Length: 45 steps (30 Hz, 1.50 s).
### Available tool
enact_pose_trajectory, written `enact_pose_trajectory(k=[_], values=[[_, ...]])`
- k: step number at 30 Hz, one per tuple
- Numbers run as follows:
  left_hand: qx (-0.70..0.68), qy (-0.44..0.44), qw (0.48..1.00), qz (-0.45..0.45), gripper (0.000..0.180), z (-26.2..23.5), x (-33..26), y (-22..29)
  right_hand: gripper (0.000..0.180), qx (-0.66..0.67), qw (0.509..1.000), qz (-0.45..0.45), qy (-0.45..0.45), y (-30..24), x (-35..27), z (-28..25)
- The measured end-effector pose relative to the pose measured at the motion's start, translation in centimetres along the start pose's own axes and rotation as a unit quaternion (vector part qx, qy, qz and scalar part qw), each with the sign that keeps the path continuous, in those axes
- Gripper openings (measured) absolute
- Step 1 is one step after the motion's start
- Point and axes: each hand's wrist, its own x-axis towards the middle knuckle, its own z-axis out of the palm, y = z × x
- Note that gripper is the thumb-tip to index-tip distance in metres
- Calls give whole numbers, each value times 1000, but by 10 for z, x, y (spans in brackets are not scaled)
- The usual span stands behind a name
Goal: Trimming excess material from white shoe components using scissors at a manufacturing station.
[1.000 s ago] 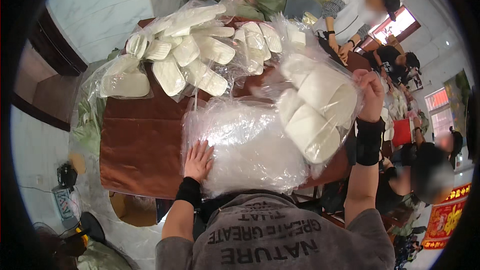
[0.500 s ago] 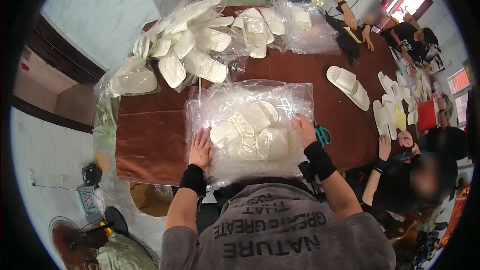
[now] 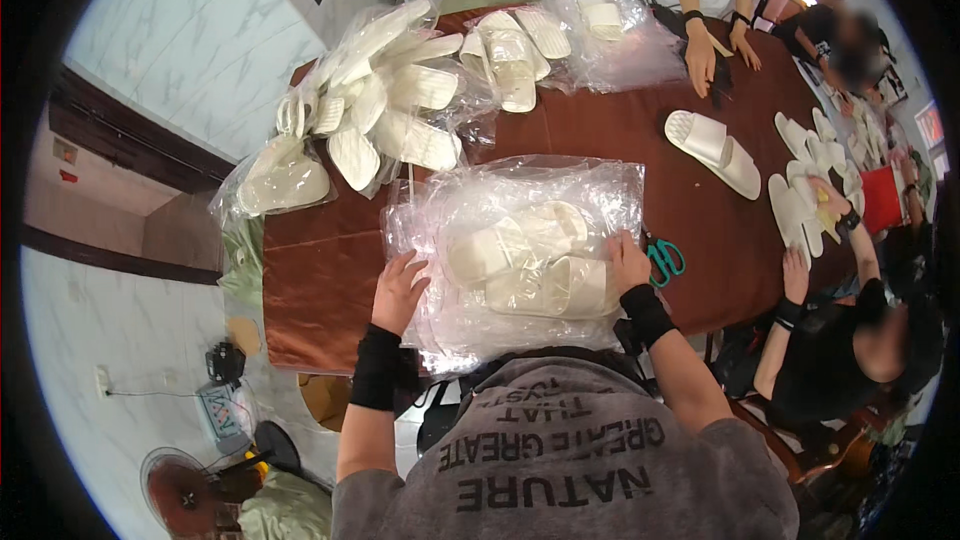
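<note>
A pair of cream slippers [image 3: 545, 265] lies inside a clear plastic bag [image 3: 470, 295], on top of a stack of flat clear bags [image 3: 430, 205] in front of me. One slipper lies slanted, the other crosswise nearer to me. My left hand [image 3: 398, 292] is at the stack's left edge, fingers apart and slightly bent, holding nothing. At the bag's right side, my right hand [image 3: 629, 262] has its fingers bent on the plastic by the slipper's end. Glare on the film blurs the bag's edges.
Teal-handled scissors [image 3: 665, 260] lie right of my right hand. A heap of bagged slippers [image 3: 370, 100] covers the far left of the brown table [image 3: 320, 290]. A loose slipper pair [image 3: 712, 152] lies to the right. Co-workers' hands [image 3: 700, 60] are at the far and right sides.
The bagged slippers have shifted right over the stack and turned a little. My left hand has lifted off the plastic, and my right hand's fingers have drawn in at the bag's right side.
</note>
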Motion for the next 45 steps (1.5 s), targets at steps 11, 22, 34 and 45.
enact_pose_trajectory(k=[11, 22, 34, 45], values=[[-162, -2, 985, -64, 32, 7, -8, 96, 34, 146, 988, 24, 50, 6, -2, 4], [-249, -151, 935, -204, 38, 38, -14, 92, 30, 205, 977, 35, 40, 2, -3, 1], [-188, -197, 957, -101, 24, 7, -62, 82, 21, 242, 966, 30, 85, 2, -4, 5], [-204, -225, 948, -98, 38, -24, 20, 41, 26, 258, 963, 63, 53, 8, -2, 0]])
